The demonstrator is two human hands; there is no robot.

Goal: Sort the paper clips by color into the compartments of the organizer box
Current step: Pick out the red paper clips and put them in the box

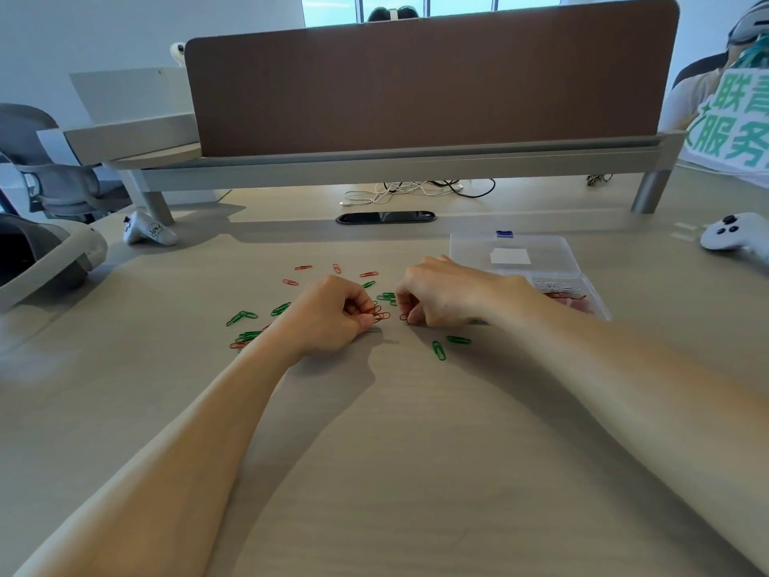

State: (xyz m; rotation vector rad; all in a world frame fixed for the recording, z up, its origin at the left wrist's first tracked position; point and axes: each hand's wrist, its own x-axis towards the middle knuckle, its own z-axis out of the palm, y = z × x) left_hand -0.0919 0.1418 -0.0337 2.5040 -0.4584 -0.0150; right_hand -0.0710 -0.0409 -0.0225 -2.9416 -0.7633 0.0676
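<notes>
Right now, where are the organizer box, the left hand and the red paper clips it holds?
organizer box (545,251): head view, bare clear plastic at its far side.
left hand (328,314): head view, its back.
red paper clips (382,315): head view, loops sticking out of the grip.

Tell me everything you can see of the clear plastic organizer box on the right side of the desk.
The clear plastic organizer box lies flat on the pale wooden desk, beyond the right hand. It looks open: the far panel, seemingly the lid, bears a white square label and a small blue latch at its far edge. The nearer half has compartments; one holds red paper clips. The right wrist hides part of it; contact is unclear.
</notes>
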